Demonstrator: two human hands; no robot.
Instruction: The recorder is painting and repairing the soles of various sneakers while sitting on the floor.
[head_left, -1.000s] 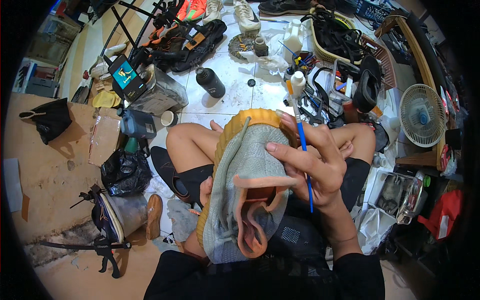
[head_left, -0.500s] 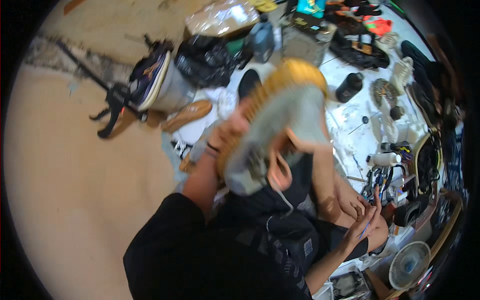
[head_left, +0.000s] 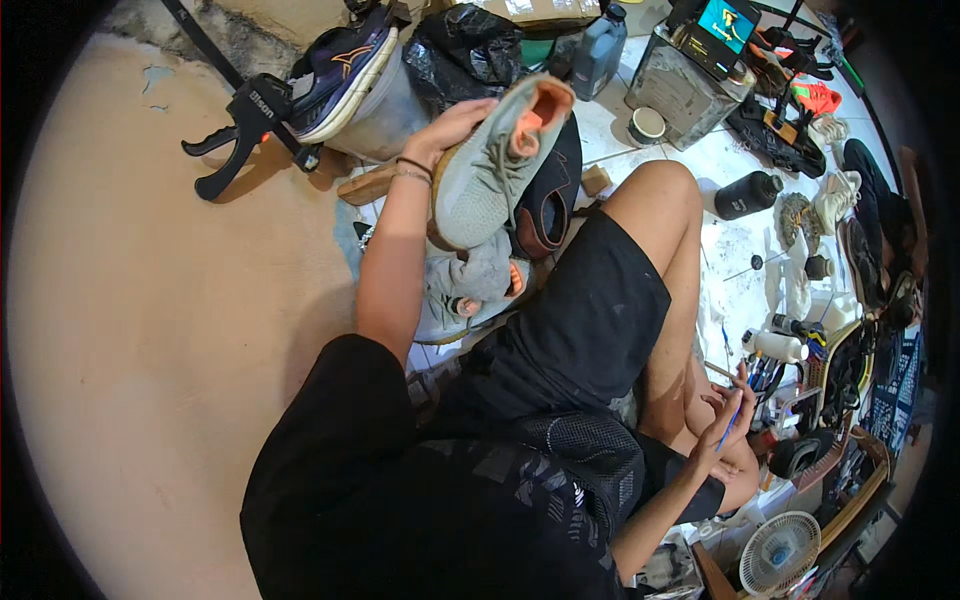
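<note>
My left hand (head_left: pixel 462 128) grips a grey lace-up sneaker (head_left: pixel 485 180) with an orange lining by its sole side, raised and tilted with the opening toward the far right. Below it lies a second grey sneaker (head_left: pixel 450 325), partly covered by a grey cloth (head_left: pixel 472 272). A dark shoe with a brown edge (head_left: pixel 550 190) is just right of the held sneaker, partly hidden by it. My right hand (head_left: pixel 722 428) rests near my bent leg, holding a thin blue stick-like tool (head_left: pixel 731 424) whose kind I cannot make out.
A black bar clamp (head_left: pixel 255 120) and a dark sneaker on a bucket (head_left: pixel 345 75) stand at far left. A black bottle (head_left: pixel 748 195), white bottle (head_left: pixel 780 346) and several shoes lie on the right. A fan (head_left: pixel 780 553) is at near right.
The sneaker in my left hand has moved away and to the left, turning so its yellowish sole faces away and its laced upper shows. My right hand still holds the blue tool.
</note>
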